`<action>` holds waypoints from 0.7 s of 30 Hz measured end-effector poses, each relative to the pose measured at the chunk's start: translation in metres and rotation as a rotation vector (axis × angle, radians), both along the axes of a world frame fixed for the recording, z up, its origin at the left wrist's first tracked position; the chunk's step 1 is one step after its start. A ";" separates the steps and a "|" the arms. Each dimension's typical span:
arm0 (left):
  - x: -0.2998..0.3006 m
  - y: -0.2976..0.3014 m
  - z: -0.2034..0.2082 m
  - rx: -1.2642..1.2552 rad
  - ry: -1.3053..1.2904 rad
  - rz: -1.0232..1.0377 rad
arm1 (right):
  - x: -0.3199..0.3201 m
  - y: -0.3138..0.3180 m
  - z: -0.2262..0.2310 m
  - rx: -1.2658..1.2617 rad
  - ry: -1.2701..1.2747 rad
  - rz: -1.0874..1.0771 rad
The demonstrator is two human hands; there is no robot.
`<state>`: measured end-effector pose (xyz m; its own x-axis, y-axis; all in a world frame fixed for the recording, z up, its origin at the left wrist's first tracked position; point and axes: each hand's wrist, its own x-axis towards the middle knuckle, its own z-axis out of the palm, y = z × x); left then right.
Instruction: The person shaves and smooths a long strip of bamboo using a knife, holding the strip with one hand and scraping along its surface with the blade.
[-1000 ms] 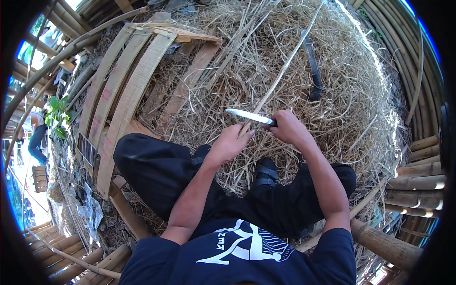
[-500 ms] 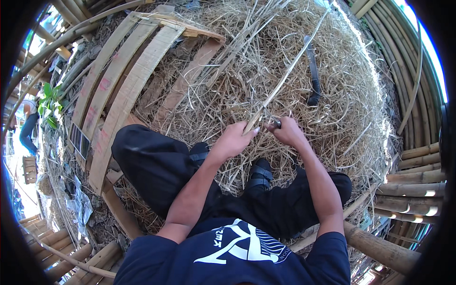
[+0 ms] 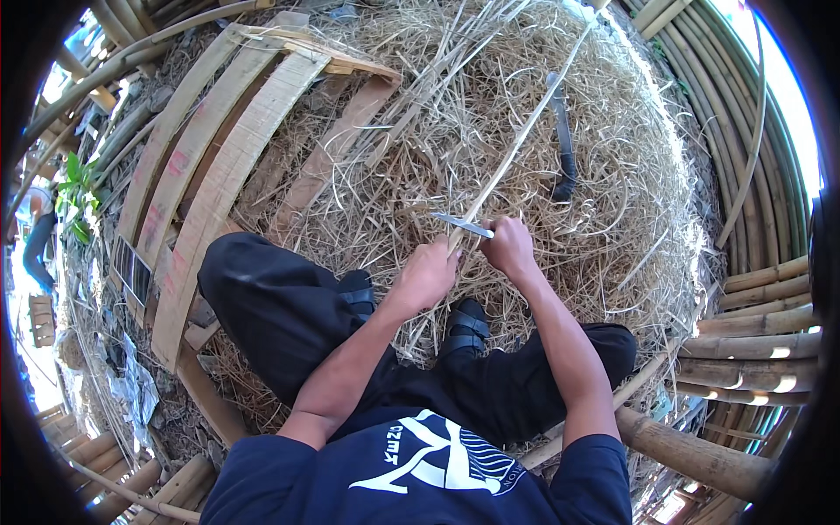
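Note:
A long, pale bamboo strip (image 3: 525,131) runs from my left hand up toward the far right. My left hand (image 3: 428,275) is closed around its near end. In my right hand (image 3: 507,244) is a small knife (image 3: 464,225), its handle hidden by the fingers. The blade points left and lies across the strip, just beyond my left hand. A machete (image 3: 562,131) with a dark handle rests on the shavings to the right, beyond my right hand, touched by neither hand.
Thin bamboo shavings (image 3: 604,245) cover the ground around my feet. At the left stands a slatted wooden pallet (image 3: 254,131) with a phone-like dark rectangle (image 3: 131,269) against it. Bamboo poles (image 3: 752,350) line the right side. A person (image 3: 39,227) is far left.
The knife in my right hand has turned, so its blade now shows flat across the strip. My right hand has shifted slightly left, and the whole view has moved a little.

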<state>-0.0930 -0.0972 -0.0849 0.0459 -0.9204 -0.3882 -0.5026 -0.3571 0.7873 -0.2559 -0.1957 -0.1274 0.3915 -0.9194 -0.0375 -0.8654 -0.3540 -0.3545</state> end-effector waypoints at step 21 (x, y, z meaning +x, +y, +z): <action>0.012 0.050 0.006 -0.120 -0.027 -0.034 | -0.117 -0.109 -0.013 0.035 0.029 -0.710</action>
